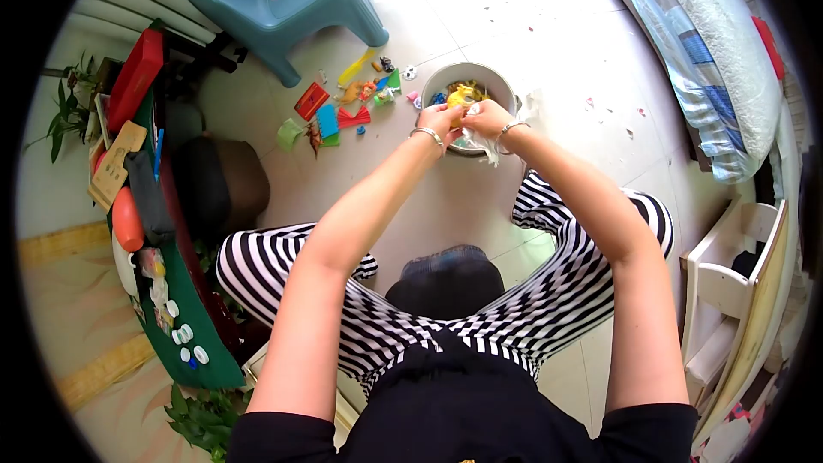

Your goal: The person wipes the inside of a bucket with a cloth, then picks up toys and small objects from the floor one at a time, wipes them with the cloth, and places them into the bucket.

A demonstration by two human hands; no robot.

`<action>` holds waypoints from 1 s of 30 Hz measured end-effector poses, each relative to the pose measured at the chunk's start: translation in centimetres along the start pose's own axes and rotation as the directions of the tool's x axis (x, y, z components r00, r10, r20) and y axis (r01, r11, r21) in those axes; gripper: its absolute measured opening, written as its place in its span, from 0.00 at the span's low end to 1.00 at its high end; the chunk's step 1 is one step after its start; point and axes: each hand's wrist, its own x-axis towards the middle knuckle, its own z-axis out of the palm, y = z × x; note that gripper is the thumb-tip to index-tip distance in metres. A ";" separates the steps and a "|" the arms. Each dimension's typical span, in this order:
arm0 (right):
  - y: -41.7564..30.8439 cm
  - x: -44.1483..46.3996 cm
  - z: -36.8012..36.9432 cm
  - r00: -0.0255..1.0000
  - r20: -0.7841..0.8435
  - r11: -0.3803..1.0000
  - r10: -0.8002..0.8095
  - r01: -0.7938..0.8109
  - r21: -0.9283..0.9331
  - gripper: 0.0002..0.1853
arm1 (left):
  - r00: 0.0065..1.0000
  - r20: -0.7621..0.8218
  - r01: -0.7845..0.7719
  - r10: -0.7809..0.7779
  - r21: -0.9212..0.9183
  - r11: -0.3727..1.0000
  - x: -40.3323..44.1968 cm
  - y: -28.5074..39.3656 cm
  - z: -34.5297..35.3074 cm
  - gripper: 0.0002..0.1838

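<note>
The left hand (440, 122) and right hand (488, 118) meet over the round bucket (468, 68), the right closed on a crumpled white cloth (491, 149), partly hidden behind it. A yellow thing (463, 95) sits at the fingertips, its shape unclear; whether the left fingers grip it, I cannot tell. The hands and wrists block part of the bucket's contents.

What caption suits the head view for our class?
Both hands meet over a bucket, with small colourful things on the floor.
</note>
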 end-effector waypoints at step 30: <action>-3.3 13.9 21.9 0.998 0.001 0.979 -0.060 0.059 -0.194 0.14 | 0.765 -0.641 -0.126 0.061 -0.056 0.990 0.1 0.8 -26.2 0.13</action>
